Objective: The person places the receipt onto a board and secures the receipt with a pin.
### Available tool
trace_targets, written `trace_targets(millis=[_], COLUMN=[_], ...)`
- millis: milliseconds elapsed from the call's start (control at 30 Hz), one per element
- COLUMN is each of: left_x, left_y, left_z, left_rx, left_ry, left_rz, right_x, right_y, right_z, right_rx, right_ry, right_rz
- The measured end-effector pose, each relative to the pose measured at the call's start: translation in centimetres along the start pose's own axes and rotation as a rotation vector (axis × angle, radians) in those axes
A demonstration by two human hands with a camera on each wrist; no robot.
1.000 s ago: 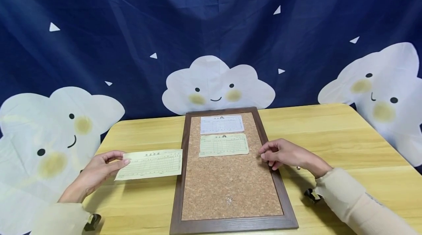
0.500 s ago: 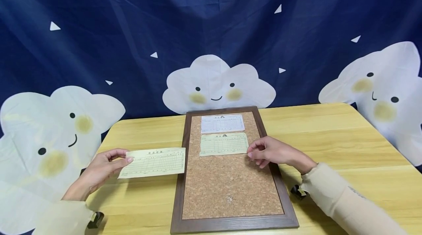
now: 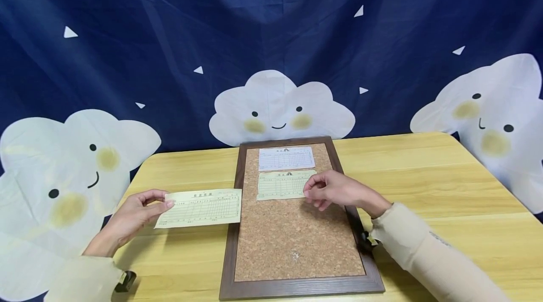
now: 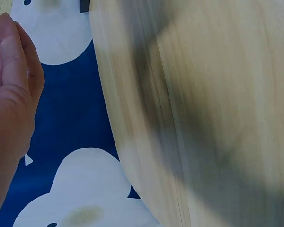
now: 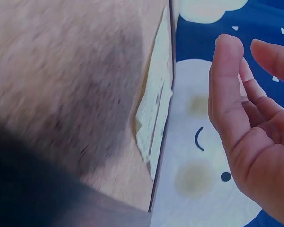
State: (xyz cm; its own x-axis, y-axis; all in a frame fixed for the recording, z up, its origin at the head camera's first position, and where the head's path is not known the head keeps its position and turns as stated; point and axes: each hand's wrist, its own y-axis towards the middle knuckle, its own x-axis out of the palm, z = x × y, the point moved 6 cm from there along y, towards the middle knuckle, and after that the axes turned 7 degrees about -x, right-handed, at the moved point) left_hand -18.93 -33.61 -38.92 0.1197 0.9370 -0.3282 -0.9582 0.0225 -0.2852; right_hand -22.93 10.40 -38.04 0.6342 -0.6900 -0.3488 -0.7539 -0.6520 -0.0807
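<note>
My left hand pinches the left edge of a pale yellow printed form slip. That slip hangs above the table, its right end over the board's left frame. Bent over the board, my right hand has thumb and forefinger apart in the right wrist view, with nothing seen between them. It covers the right end of a second yellow slip on the framed cork board. Above that slip on the cork is a white slip. A small dark fastener shows at the top of each board slip.
The board lies on a wooden table, its far end close to a blue curtain printed with white clouds. A small pale worn spot marks the lower cork.
My right hand has moved left from the board's right frame to over the lower slip's right end. My left hand has shifted slightly right with its slip.
</note>
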Motion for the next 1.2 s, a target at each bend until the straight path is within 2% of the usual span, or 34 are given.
trace_targets(millis=[500,867,1200], left_x=[0.4,0.7,1.0], left_y=[0.0,0.0,0.0], left_z=[0.2,0.2,0.5], left_rx=[0.009,-0.001,-0.006], left_ry=[0.024,0.004,0.035], left_rz=[0.023,0.034,0.036], right_x=[1.9,3.3,4.1], right_y=[2.1,3.0,3.6], right_z=[-1.2,-1.6,-2.5], right_rx=[-0.002,-0.013,-0.031], right_ry=[0.018,0.050,0.038], right_rz=[-0.005,-0.027,-0.047])
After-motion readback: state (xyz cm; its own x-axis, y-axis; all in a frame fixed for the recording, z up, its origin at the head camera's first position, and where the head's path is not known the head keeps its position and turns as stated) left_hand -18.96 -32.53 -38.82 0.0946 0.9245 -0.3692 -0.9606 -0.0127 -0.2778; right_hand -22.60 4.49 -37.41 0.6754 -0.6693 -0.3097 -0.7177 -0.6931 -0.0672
